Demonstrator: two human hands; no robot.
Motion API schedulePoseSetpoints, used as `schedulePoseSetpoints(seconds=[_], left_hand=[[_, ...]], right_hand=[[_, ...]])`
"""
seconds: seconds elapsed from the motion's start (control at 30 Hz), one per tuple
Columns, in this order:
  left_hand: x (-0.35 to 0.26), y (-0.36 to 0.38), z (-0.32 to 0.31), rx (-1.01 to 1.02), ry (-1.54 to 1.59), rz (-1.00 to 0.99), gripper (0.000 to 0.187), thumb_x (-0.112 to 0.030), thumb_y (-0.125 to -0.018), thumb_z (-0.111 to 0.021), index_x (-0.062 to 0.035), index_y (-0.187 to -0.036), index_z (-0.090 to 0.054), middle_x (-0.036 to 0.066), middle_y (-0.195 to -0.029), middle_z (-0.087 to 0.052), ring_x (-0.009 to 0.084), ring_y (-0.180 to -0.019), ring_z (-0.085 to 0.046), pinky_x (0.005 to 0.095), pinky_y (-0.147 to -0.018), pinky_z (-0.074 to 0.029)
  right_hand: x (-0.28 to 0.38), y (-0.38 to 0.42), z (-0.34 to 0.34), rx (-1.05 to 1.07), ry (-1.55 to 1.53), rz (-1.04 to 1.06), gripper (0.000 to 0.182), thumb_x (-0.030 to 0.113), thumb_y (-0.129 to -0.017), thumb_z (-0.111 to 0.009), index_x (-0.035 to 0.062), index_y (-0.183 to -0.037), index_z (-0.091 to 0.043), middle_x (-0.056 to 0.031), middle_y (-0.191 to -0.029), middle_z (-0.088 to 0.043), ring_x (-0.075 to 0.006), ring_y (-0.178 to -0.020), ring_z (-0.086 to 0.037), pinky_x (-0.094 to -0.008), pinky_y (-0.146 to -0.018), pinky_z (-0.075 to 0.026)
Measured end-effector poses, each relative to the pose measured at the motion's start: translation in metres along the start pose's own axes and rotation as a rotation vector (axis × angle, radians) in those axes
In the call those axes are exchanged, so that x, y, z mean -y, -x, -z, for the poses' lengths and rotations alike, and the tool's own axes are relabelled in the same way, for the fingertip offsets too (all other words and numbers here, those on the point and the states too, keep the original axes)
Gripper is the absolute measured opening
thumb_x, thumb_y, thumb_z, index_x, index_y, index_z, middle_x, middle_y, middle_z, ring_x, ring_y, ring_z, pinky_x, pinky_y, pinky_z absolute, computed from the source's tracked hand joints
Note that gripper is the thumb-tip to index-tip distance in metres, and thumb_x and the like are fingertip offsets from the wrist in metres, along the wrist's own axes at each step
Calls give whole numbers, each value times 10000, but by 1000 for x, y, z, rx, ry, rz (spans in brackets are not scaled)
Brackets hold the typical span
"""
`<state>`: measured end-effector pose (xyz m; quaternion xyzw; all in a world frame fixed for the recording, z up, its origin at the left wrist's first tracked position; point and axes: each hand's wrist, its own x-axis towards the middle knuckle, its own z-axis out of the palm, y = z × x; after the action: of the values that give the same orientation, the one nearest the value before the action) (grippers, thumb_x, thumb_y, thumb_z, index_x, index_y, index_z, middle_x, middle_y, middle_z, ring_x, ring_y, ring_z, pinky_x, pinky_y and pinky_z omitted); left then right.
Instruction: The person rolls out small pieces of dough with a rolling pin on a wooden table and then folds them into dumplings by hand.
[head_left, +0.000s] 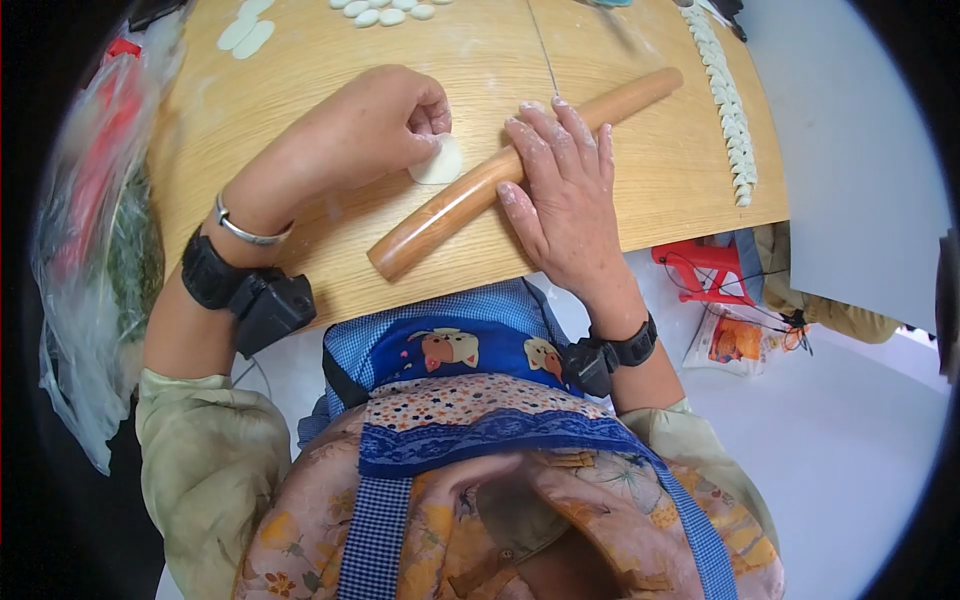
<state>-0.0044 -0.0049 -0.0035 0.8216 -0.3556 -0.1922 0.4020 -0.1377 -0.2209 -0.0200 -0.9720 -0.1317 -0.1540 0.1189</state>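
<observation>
My left hand point(395, 120) pinches the upper left edge of a small, flat, round dough wrapper point(440, 163) lying on the wooden table. Beside it, a thick wooden rolling pin point(440, 222) slants from lower left to upper right, its lower left part close to the wrapper. My right hand point(568, 190) lies flat over the middle of the pin with its fingers spread, and flour whitens the fingertips. The fingertips of my left hand are partly hidden behind its curled fingers.
Flat wrappers point(247, 35) lie at the table's upper left, several small dough pieces point(378, 10) at the top. A row of folded dough pieces point(733, 120) runs down the right side. Plastic bags point(95, 200) hang at the left; a red stool point(705, 270) stands below right.
</observation>
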Motion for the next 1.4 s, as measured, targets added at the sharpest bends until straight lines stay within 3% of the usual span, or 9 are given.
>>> schedulePoseSetpoints(seconds=[0.43,0.63,0.73,0.97,1.07,1.13,1.23,1.33,1.4], left_hand=[[9,-3,8,3,40,-21,176,-104,-876,-674,64,-925,-659,63,-717,-632,119,-684,-575,303,-658,-495],[8,-3,7,38,23,-28,150,-95,-879,-666,48,-902,-633,40,-721,-605,105,-693,-562,294,-650,-481],[4,-2,6,31,34,-23,136,-93,-872,-669,33,-904,-629,30,-718,-593,98,-687,-553,287,-644,-474],[-2,-1,-1,52,-12,-89,148,-94,-855,-700,14,-925,-628,10,-709,-597,91,-678,-554,277,-637,-473],[-6,-2,1,100,-42,39,168,-84,-849,-710,17,-954,-626,5,-687,-600,89,-665,-560,278,-623,-477],[-11,0,4,123,222,267,149,-81,-853,-706,30,-918,-630,17,-669,-607,93,-653,-567,286,-609,-480],[-10,1,4,98,247,272,164,-112,-875,-692,38,-857,-630,29,-665,-601,93,-648,-562,283,-598,-470],[1,-1,2,5,12,37,216,-147,-892,-678,41,-805,-617,32,-661,-582,97,-645,-539,286,-597,-458],[5,-1,3,-11,-12,19,221,-158,-892,-677,42,-816,-620,34,-658,-570,101,-644,-526,290,-599,-452]], right_hand=[[1,-62,-26,-82,39,99,446,352,-990,-571,19,-1282,-630,-161,-1323,-636,-377,-1365,-492,-621,-1180,-268],[0,-30,-7,-39,-16,87,447,359,-994,-571,52,-1317,-602,-145,-1384,-599,-374,-1403,-451,-610,-1209,-222],[-3,0,4,51,-26,21,525,383,-992,-575,79,-1419,-537,-136,-1502,-498,-379,-1481,-348,-616,-1230,-154],[-4,9,5,37,-40,-14,541,396,-994,-571,77,-1429,-536,-136,-1504,-496,-368,-1488,-336,-640,-1224,-141],[-4,6,3,33,-31,-8,529,404,-998,-563,70,-1409,-554,-138,-1492,-506,-369,-1484,-344,-647,-1220,-139],[-1,1,2,13,-13,0,507,406,-1002,-556,59,-1371,-579,-138,-1465,-527,-371,-1473,-360,-653,-1216,-146],[2,-14,-3,-17,24,23,484,404,-1004,-553,42,-1323,-600,-146,-1423,-563,-380,-1447,-398,-655,-1206,-172],[4,-35,-12,-55,23,45,459,387,-1003,-554,33,-1289,-613,-156,-1390,-592,-384,-1409,-443,-655,-1192,-208],[2,-50,-19,-57,29,61,451,380,-1003,-553,31,-1281,-617,-160,-1383,-599,-383,-1394,-458,-650,-1189,-221]])
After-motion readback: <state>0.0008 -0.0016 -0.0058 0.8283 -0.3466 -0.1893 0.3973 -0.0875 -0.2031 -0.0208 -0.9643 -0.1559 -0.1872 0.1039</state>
